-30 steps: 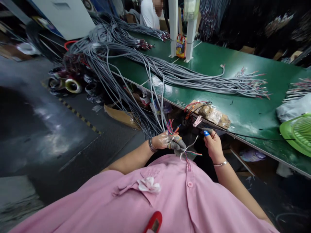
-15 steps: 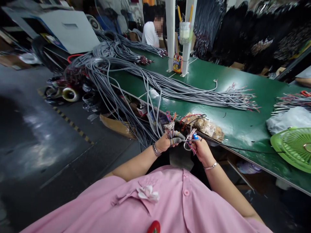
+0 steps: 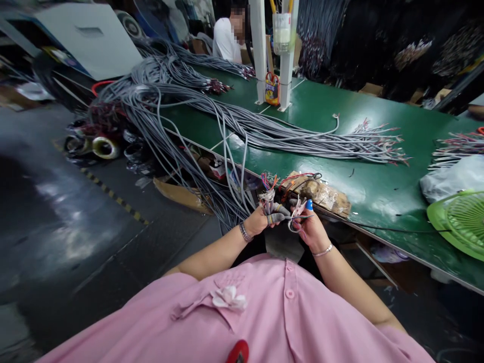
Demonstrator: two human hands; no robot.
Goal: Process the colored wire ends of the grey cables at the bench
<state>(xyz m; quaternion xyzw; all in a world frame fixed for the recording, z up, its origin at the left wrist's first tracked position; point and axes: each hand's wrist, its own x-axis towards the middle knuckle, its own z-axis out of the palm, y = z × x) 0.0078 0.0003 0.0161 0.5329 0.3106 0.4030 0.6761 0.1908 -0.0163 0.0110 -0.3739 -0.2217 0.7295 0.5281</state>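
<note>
My left hand (image 3: 264, 219), with grey finger cots, is closed around the stripped end of a grey cable (image 3: 242, 166) whose coloured wire ends (image 3: 267, 182) fan out above the fist. My right hand (image 3: 308, 227), thumb wrapped in blue tape, pinches a few thin coloured wires (image 3: 297, 217) coming from that same cable end. Both hands meet just below the front edge of the green table (image 3: 378, 186). The cable runs up over the table edge into a big bundle.
A long bundle of grey cables (image 3: 283, 133) lies across the table and hangs off its left end. A taped brown block (image 3: 325, 191) sits at the table edge by my hands. A green fan guard (image 3: 461, 222) and white bag (image 3: 454, 176) lie right. A person (image 3: 227, 35) sits far back.
My hands have come together and risen toward the table edge; the right hand moved from apart to pinching wires at the left fist. The view shifted slightly.
</note>
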